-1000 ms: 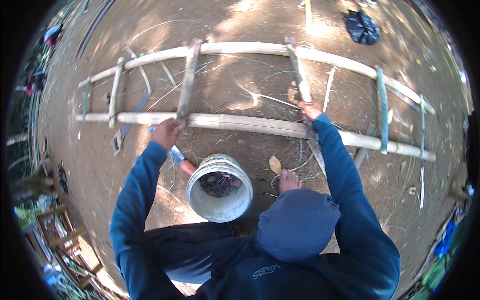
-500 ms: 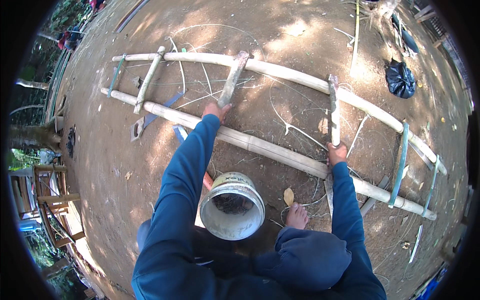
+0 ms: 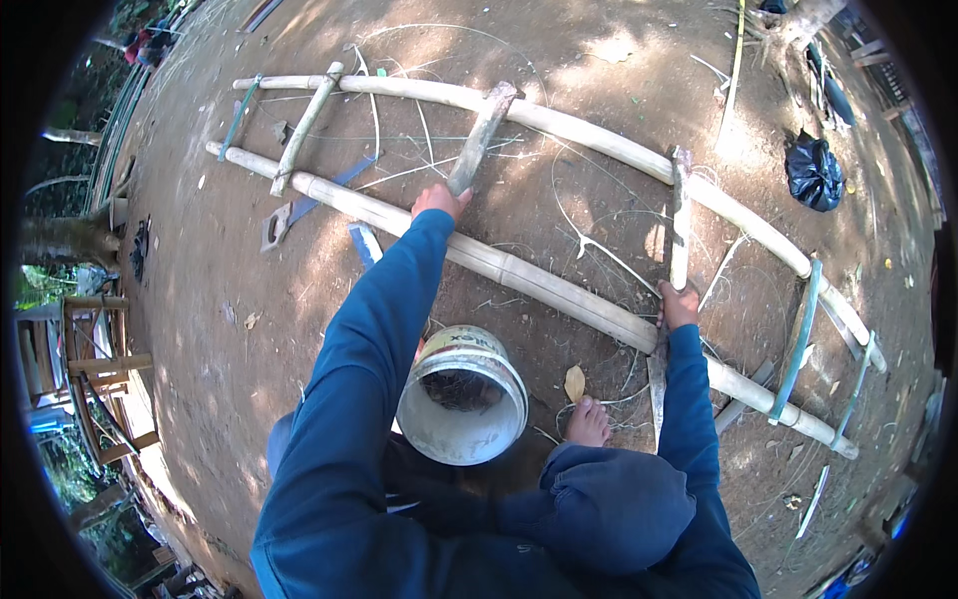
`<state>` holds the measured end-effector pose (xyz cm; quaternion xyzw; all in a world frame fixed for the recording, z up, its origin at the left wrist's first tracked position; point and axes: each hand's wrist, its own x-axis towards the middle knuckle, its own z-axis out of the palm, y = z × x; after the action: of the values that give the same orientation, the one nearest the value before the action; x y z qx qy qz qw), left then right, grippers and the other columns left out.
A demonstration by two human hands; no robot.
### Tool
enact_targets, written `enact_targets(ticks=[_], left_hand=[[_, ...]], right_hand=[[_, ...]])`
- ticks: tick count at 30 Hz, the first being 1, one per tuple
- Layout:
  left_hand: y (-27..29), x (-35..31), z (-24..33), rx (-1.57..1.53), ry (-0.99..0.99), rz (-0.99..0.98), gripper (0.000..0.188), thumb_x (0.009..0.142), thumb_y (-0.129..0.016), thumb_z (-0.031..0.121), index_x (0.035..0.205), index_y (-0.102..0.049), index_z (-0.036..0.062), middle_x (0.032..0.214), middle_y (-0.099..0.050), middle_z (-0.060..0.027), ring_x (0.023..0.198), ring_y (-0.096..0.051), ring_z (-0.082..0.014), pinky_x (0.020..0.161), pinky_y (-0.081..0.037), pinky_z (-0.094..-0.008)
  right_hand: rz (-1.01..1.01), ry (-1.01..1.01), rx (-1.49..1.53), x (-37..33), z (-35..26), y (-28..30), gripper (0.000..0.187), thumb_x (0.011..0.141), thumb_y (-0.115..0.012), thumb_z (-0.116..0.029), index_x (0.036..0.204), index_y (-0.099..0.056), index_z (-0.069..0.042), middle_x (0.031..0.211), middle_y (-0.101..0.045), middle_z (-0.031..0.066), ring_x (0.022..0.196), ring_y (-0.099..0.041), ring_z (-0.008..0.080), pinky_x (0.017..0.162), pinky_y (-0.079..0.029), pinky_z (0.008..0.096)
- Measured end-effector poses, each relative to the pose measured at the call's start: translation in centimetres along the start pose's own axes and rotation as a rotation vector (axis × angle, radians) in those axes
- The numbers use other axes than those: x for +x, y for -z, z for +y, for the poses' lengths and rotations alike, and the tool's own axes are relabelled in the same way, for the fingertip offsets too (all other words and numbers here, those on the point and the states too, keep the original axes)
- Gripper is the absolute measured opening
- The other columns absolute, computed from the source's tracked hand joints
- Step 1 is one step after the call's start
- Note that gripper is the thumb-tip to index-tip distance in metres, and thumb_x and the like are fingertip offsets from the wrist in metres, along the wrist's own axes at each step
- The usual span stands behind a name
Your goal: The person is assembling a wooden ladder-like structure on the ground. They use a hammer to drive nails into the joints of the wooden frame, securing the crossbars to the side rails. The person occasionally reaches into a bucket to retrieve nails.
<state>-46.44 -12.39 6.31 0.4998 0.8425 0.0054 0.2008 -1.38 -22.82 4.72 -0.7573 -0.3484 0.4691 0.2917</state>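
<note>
A ladder-like bamboo frame lies across the ground before me, its near pole [image 3: 504,270] and far pole [image 3: 589,132] joined by several crosspieces. My left hand [image 3: 441,203] is closed round the near end of the middle crosspiece [image 3: 481,140], beside the near pole. Farther right, my right hand [image 3: 679,304] grips the near end of another wooden crosspiece [image 3: 681,225], its fingers partly hidden. Green-blue strips [image 3: 798,339] link the poles toward the right end. Another such strip [image 3: 238,120] ties the left end.
An open white bucket [image 3: 464,439] stands between my legs, near my bare foot [image 3: 589,423]. A handsaw [image 3: 289,218] lies under the frame's left part. Thin pale strips [image 3: 611,262] are scattered on the dirt. A black plastic bag [image 3: 813,172] and tree roots [image 3: 788,35] lie beyond at right.
The whole view has turned slightly clockwise, so the frame's left side appears higher and its right end a little lower. Both hands keep their hold on the crosspieces.
</note>
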Motion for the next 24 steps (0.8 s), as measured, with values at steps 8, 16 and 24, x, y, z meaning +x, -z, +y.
enact_targets(ticks=[8,16,24], left_hand=[[2.0,2.4,-8.1,-0.405,-0.349,-0.155,0.065,0.094,-0.047,0.055,0.122,-0.058,-0.0027,0.115,-0.064,-0.0218,0.109,-0.06,-0.0337,0.097,-0.044,-0.0399],[0.7,-0.8,-14.4,-0.005,-0.638,-0.384,0.043,0.096,-0.052,0.037,0.114,-0.061,-0.0005,0.096,-0.066,-0.0166,0.09,-0.063,-0.0255,0.083,-0.048,-0.0367],[-6.3,-2.8,-15.5,-0.184,-0.598,-0.57,0.027,0.097,-0.056,0.027,0.108,-0.061,0.0033,0.092,-0.064,-0.0102,0.084,-0.06,-0.0179,0.077,-0.047,-0.0304]], right_hand=[[0.186,0.442,-0.188,-3.3,5.9,5.3,0.03,0.091,-0.066,-0.027,0.103,-0.06,0.0,0.09,-0.062,0.0091,0.084,-0.058,0.0167,0.079,-0.048,0.0324],[0.605,0.151,-0.448,-23.0,18.1,14.7,0.021,0.088,-0.063,-0.018,0.103,-0.062,-0.002,0.095,-0.063,0.0131,0.082,-0.06,0.0225,0.076,-0.049,0.0361],[0.483,-0.18,-0.433,-24.0,26.4,17.3,0.024,0.086,-0.063,-0.024,0.103,-0.06,-0.007,0.101,-0.058,0.0138,0.094,-0.059,0.0318,0.084,-0.047,0.0433]])
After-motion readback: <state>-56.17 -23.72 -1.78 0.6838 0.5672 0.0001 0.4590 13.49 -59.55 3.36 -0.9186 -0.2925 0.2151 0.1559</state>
